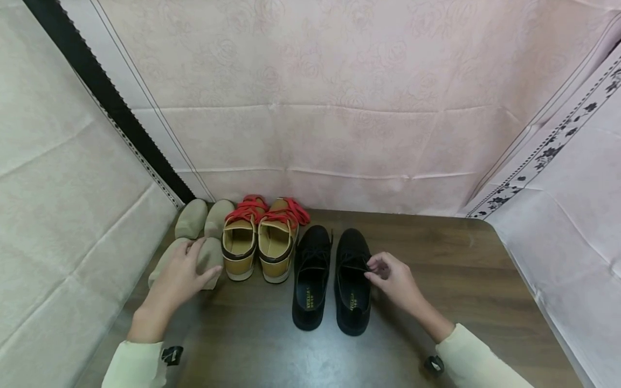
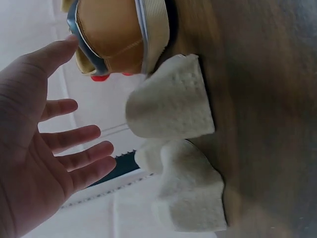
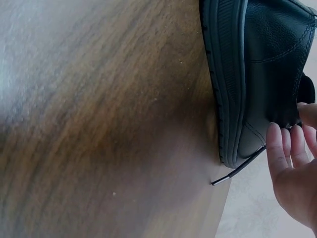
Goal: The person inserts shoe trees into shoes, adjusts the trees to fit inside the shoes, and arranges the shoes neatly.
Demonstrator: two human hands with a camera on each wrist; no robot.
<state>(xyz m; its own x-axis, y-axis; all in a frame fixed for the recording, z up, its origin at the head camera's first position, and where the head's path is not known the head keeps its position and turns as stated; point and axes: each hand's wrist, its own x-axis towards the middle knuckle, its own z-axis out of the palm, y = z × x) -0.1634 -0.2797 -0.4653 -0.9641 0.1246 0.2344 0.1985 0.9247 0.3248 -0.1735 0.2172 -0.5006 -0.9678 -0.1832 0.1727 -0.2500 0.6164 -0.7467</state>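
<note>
My left hand (image 1: 180, 272) hovers palm down, fingers extended, over several pale grey, rounded shoe-form pieces (image 1: 211, 254) at the left. In the left wrist view a gap separates its fingertips from the nearest piece (image 2: 171, 104). At the right, my right hand (image 1: 394, 277) has thumb and fingers curled at the side of the right black lace-up shoe (image 1: 353, 245). The right wrist view shows them pinching that shoe's upper edge near the opening, with a loose lace end (image 3: 237, 168) hanging below. Its mate, another black shoe (image 1: 314, 245), stands just left, toe pointing away.
Two tan shoes (image 1: 275, 268) with red laces (image 1: 286, 213) stand between the grey pieces and the black pair. All rest on a brown wooden surface (image 1: 446, 269). Pale patterned cloth (image 1: 310, 134) walls it at the back and both sides.
</note>
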